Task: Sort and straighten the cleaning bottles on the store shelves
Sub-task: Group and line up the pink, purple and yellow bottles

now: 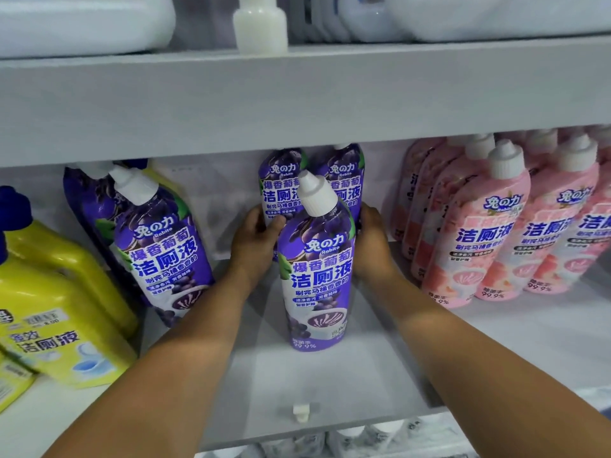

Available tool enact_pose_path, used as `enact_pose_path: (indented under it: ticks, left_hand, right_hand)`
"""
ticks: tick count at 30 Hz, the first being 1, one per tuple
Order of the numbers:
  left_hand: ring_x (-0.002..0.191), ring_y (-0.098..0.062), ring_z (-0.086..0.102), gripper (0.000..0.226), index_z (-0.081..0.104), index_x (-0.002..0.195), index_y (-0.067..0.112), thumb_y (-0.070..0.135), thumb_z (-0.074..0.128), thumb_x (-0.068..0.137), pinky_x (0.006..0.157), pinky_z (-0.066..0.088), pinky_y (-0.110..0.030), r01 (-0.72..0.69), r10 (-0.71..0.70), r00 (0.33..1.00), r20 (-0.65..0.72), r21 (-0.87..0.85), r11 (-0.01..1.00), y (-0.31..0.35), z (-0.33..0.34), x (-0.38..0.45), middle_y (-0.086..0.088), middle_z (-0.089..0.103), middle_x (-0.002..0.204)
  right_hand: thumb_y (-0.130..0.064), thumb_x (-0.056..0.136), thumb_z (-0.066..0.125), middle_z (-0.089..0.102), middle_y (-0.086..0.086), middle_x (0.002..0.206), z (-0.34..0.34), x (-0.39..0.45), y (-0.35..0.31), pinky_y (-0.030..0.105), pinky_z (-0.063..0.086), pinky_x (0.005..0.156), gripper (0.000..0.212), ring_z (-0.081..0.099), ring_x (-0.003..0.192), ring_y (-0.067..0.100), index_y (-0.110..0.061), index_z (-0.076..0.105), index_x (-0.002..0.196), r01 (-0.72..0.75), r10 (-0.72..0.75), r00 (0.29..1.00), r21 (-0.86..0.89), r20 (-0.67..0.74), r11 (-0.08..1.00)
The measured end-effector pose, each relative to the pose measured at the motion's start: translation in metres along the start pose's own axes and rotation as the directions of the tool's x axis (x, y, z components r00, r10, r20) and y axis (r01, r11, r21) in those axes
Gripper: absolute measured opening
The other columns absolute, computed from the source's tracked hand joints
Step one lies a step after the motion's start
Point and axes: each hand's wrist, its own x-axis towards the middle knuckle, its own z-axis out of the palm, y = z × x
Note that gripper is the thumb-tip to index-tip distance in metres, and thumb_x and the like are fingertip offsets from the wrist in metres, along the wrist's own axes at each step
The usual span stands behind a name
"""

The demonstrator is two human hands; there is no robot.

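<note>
I had both arms deep in the shelf (363, 375), my left hand (254, 239) curled round the far-left purple bottle (281, 183) and my right hand (370, 239) round the far-right purple bottle (347, 180). I judged this let me square the back pair behind the near purple bottle (317, 276). It stood upright mid-shelf, between the leaning purple bottle (162, 249) at left and the pink bottles (479, 236) at right.
</note>
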Motion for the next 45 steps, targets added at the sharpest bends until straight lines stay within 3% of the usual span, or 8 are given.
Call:
enact_pose_path:
  ticks: [3, 17, 20, 24, 30, 35, 39, 45]
  left_hand:
    - [0.107, -0.047, 0.067, 0.061, 0.067, 0.109, 0.011, 0.056, 0.070, 0.069, 0.097, 0.050, -0.067, -0.020, 0.020, 1.000, -0.020, -0.010, 1.000, -0.002, 0.002, 0.001, -0.025, 0.072, 0.111]
    - [0.097, -0.019, 0.071, 0.072, 0.055, 0.124, 0.010, 0.049, 0.073, 0.066, 0.081, 0.058, -0.030, -0.076, 0.078, 0.996, -0.031, 0.076, 0.994, 0.005, 0.011, -0.013, -0.009, 0.072, 0.111]
    - [0.108, -0.024, 0.064, 0.052, 0.053, 0.133, 0.009, 0.024, 0.071, 0.086, 0.084, 0.052, -0.030, -0.020, 0.027, 0.993, -0.117, 0.059, 0.998, 0.022, 0.005, -0.034, -0.008, 0.066, 0.124]
    - [0.096, -0.022, 0.074, 0.029, 0.067, 0.105, 0.030, 0.003, 0.060, 0.099, 0.088, 0.059, -0.035, -0.154, 0.171, 0.967, -0.189, 0.101, 0.983, 0.037, -0.030, -0.120, -0.002, 0.076, 0.103]
    - [0.111, -0.021, 0.063, 0.035, 0.055, 0.116, 0.033, 0.023, 0.074, 0.088, 0.095, 0.052, -0.031, -0.401, 0.495, 0.674, -0.548, 0.292, 0.868, 0.043, -0.088, -0.170, -0.020, 0.059, 0.125]
    - [0.127, -0.024, 0.061, 0.072, 0.043, 0.146, 0.010, 0.018, 0.079, 0.084, 0.105, 0.051, -0.047, -0.329, 0.357, 0.853, -0.380, 0.138, 0.934, 0.026, -0.099, -0.133, -0.012, 0.060, 0.140]
    - [0.099, -0.017, 0.074, 0.063, 0.060, 0.126, 0.021, 0.044, 0.078, 0.070, 0.083, 0.062, -0.039, -0.103, 0.176, 0.913, -0.369, 0.209, 0.973, 0.014, -0.114, -0.117, 0.004, 0.076, 0.111]
    - [0.098, -0.014, 0.074, 0.051, 0.064, 0.112, 0.037, 0.053, 0.078, 0.065, 0.089, 0.059, -0.046, -0.061, 0.106, 0.979, -0.173, 0.248, 0.967, 0.013, -0.095, -0.112, 0.011, 0.078, 0.106]
  right_hand:
    - [-0.062, 0.065, 0.053, 0.064, 0.002, 0.121, -0.004, 0.001, -0.007, 0.047, 0.054, 0.096, 0.073, 0.064, 0.111, 0.024, -0.024, 0.057, 0.127, 0.011, -0.008, 0.999, -0.067, 0.033, 0.998]
    - [-0.044, 0.076, 0.059, 0.066, -0.001, 0.113, -0.007, 0.014, 0.004, 0.032, 0.055, 0.087, 0.057, 0.062, 0.098, 0.015, -0.020, 0.054, 0.128, -0.030, 0.051, 0.990, -0.161, 0.130, 0.987]
    - [-0.020, 0.091, 0.069, 0.065, 0.011, 0.119, -0.007, 0.008, 0.002, 0.012, 0.049, 0.066, 0.039, 0.061, 0.092, 0.016, -0.011, 0.053, 0.125, -0.097, 0.098, 0.995, -0.033, 0.036, 0.995]
    - [-0.038, 0.093, 0.067, 0.075, 0.011, 0.104, -0.036, -0.051, -0.021, 0.029, 0.058, 0.077, 0.031, 0.071, 0.087, 0.018, -0.010, 0.064, 0.106, -0.117, 0.090, 0.988, 0.224, 0.129, 0.968]
    - [-0.047, 0.067, 0.089, 0.071, 0.005, 0.125, -0.040, -0.106, -0.041, 0.033, 0.056, 0.094, 0.072, 0.068, 0.114, 0.021, -0.020, 0.060, 0.128, -0.087, -0.067, 0.887, 0.307, 0.457, 0.948]
    - [-0.027, 0.067, 0.090, 0.071, 0.010, 0.124, -0.021, -0.113, -0.041, 0.053, 0.053, 0.100, 0.075, 0.068, 0.115, 0.031, -0.015, 0.055, 0.132, -0.115, -0.060, 0.902, 0.373, 0.427, 0.921]
    - [-0.028, 0.067, 0.090, 0.074, 0.008, 0.119, -0.026, -0.117, -0.040, 0.040, 0.058, 0.091, 0.070, 0.071, 0.106, 0.023, -0.014, 0.058, 0.127, -0.111, -0.042, 0.922, 0.366, 0.386, 0.924]
    - [-0.017, 0.071, 0.079, 0.076, 0.005, 0.114, -0.027, -0.106, -0.035, 0.036, 0.057, 0.088, 0.052, 0.072, 0.106, 0.023, -0.017, 0.064, 0.121, -0.062, -0.048, 0.951, 0.341, 0.304, 0.938]
